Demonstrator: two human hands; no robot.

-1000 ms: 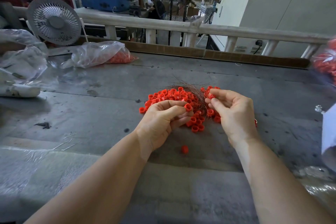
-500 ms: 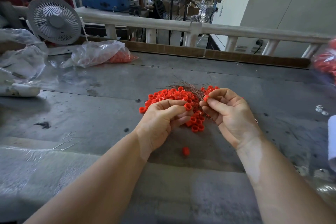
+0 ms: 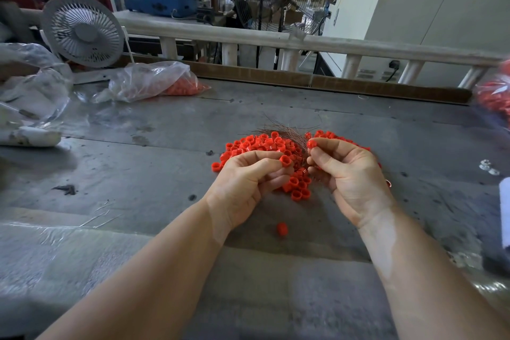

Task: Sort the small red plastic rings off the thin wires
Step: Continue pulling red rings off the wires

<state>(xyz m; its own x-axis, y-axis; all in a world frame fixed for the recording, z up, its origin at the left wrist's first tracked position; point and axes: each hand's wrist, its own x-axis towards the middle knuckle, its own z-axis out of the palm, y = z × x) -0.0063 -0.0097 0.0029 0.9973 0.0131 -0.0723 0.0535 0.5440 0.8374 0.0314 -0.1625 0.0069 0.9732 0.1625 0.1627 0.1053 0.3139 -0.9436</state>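
Right hand (image 3: 350, 174) rotated palm-up, pinching a red ring (image 3: 312, 143); left hand (image 3: 248, 179) pinches another; wire-tangled pile (image 3: 265, 146) beyond fingertips remains.

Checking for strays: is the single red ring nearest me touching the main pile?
No, the single red ring lies alone on the table, apart from the main pile.
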